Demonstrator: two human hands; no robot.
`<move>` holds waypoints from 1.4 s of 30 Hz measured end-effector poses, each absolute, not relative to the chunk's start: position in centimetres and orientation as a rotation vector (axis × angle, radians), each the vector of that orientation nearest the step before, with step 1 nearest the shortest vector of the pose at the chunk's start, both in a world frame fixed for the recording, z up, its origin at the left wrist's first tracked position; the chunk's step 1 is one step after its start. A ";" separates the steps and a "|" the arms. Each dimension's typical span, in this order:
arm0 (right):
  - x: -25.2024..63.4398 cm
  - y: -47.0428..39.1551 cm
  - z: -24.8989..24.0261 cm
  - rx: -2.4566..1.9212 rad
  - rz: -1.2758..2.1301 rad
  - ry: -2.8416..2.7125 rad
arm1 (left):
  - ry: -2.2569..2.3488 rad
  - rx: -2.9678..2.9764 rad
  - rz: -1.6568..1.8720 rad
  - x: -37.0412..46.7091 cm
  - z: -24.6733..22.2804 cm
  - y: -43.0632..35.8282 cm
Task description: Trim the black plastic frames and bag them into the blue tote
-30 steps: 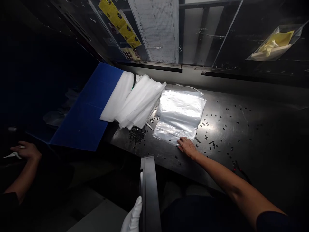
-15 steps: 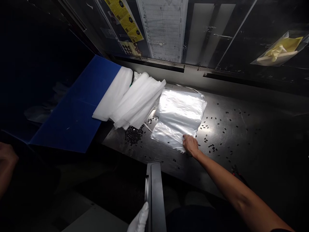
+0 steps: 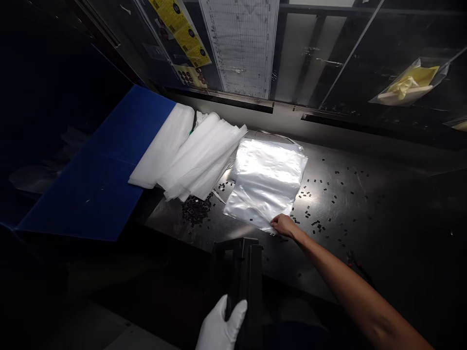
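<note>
The right hand, arm stretched forward and wrist turned inward, has fingers and thumb pinching the near right corner of the clear plastic bags, which lie flat on the bench. The white-gloved left hand sets its thumb against an upright dark boxy part; how tightly that grip closes, I cannot tell. The part's top stands by the bench's front edge. Folded white sheets crowd the bags' left side; loose black chips flank both sides.
</note>
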State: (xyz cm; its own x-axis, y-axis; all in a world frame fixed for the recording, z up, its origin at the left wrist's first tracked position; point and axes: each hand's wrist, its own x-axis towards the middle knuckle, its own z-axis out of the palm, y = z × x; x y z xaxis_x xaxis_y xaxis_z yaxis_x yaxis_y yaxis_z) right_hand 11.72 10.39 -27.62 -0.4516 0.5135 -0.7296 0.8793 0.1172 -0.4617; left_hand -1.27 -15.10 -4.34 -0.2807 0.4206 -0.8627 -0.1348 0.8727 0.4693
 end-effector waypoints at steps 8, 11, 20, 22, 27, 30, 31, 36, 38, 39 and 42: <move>11.8 12.3 -26.5 1.219 -1.331 2.013 | 1.827 0.403 0.341 -1.4 -5.4 -14.0; 11.6 12.1 -26.7 1.222 -1.271 2.082 | 1.819 0.494 0.301 -1.2 -6.1 -14.0; 12.9 12.5 -26.8 1.249 -1.392 2.219 | 1.842 1.274 -0.020 -1.5 -12.2 -14.0; 13.3 13.3 -26.6 1.298 -1.509 2.203 | 1.846 1.458 -0.065 -2.0 -14.6 -13.2; 14.1 15.7 -25.2 1.295 -1.891 2.015 | 1.933 1.580 -0.079 -2.7 -20.3 -10.2; 14.5 17.3 -24.0 1.224 -2.055 1.878 | 2.016 1.568 -0.071 -2.2 -22.9 -8.7; 14.5 17.8 -23.6 1.215 -2.086 1.846 | 2.038 1.558 -0.065 -1.9 -23.6 -8.3; 14.1 19.0 -22.2 1.273 -2.121 1.792 | 2.102 1.503 -0.010 -0.4 -25.8 -7.4; 13.6 18.8 -21.9 1.291 -2.106 1.790 | 2.121 1.478 0.017 0.1 -26.3 -7.2; 13.3 18.5 -21.8 1.299 -2.091 1.792 | 2.134 1.462 0.028 0.3 -26.5 -7.2; 12.7 17.6 -21.8 1.328 -2.040 1.820 | 2.173 1.398 0.081 0.5 -26.5 -7.1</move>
State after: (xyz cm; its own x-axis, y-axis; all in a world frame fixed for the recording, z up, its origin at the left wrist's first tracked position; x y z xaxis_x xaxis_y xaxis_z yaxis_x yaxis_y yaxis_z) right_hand 12.68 17.56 -21.78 -0.6140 0.4533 -0.6462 0.5903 -0.2798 -0.7572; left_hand 0.52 -7.07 -26.51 -0.3081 0.8572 -0.4127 0.8242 0.4571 0.3343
